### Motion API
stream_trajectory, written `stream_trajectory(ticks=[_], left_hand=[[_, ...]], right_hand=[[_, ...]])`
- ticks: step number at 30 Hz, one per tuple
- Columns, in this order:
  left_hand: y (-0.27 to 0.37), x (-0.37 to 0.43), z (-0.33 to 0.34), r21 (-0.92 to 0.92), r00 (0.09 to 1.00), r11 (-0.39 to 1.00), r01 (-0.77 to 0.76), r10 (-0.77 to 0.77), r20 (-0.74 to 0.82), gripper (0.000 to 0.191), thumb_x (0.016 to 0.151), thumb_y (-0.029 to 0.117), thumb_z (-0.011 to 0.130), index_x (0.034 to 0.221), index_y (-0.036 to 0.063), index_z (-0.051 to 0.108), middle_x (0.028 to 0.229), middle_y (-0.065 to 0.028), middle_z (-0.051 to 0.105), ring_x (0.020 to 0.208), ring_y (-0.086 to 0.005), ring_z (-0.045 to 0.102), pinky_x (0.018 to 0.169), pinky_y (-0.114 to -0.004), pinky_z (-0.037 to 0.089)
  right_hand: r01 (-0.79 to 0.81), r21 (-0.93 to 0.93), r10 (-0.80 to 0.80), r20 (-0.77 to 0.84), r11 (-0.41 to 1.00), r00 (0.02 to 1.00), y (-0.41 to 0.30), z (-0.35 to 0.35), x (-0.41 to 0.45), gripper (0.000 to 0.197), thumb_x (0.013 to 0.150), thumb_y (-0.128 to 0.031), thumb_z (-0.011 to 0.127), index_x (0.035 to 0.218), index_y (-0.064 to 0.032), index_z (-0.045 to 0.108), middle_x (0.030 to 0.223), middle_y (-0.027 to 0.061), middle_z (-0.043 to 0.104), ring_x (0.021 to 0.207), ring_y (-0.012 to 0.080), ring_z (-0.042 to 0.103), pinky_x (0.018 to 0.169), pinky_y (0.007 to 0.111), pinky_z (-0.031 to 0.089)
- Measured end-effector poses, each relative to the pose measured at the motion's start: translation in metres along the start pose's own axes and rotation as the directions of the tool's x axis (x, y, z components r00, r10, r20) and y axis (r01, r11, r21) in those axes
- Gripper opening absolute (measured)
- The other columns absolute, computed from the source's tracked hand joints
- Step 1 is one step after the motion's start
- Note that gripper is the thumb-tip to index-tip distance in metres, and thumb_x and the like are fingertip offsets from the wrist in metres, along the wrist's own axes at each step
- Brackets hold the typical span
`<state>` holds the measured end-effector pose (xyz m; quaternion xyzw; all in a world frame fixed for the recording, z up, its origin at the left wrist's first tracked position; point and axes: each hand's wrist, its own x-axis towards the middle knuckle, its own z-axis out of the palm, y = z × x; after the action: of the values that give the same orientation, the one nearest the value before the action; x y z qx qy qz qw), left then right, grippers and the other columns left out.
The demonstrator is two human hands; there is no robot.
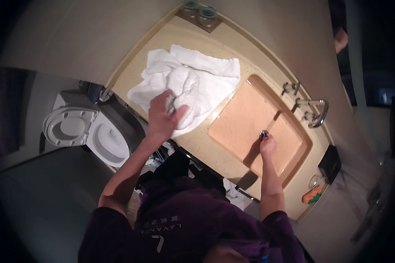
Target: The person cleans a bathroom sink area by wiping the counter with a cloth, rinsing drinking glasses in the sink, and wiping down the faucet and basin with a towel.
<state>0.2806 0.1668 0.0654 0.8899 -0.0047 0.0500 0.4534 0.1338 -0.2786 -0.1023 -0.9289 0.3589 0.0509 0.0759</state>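
A white towel lies spread and rumpled on the beige stone counter, with a bunched white cloth on top of it. My left hand is at the near side of this bundle, its thumb and fingers apart; whether it touches the cloth is hard to tell. Inside the rectangular sink basin, my right hand has its fingers closed on a small round chrome drain stopper. The fingers partly cover the stopper. A dark shadow falls on the basin floor beside that hand.
A chrome faucet with two handles stands behind the basin. Glass tumblers sit on a tray at the far corner. A black box, a glass and an orange-and-green cloth are at right. A toilet stands left.
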Motion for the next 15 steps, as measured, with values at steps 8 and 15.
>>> stream_trajectory(ticks=[8, 15], left_hand=[[0.007, -0.009, 0.024, 0.212, 0.994, 0.977, 0.017, -0.039, 0.098, 0.072, 0.089, 0.020, 0.073, 0.150, -0.0018, 0.039, 0.138, -0.0230, 0.057, 0.127, -0.0321, 0.055, 0.104, -0.045, 0.044], [0.079, -0.050, 0.011, -0.412, 0.997, 0.909, -0.059, 0.072, 0.018, 0.061, 0.087, -0.005, 0.063, 0.147, 0.0035, 0.049, 0.145, -0.0182, 0.055, 0.137, -0.0239, 0.050, 0.114, -0.033, 0.037]], right_hand=[[0.091, 0.212, -0.092, -0.002, 0.973, 0.996, -0.024, -0.021, -0.012, 0.020, 0.092, -0.021, 0.068, 0.107, -0.0080, 0.072, 0.085, 0.0165, 0.073, 0.082, 0.0322, 0.072, 0.071, 0.045, 0.055], [-0.601, 0.769, -0.468, 0.622, 0.216, 0.628, -0.130, -0.104, -0.071, 0.052, 0.105, -0.039, 0.057, 0.134, 0.0039, 0.056, 0.096, 0.0105, 0.069, 0.085, 0.0200, 0.068, 0.080, 0.033, 0.056]])
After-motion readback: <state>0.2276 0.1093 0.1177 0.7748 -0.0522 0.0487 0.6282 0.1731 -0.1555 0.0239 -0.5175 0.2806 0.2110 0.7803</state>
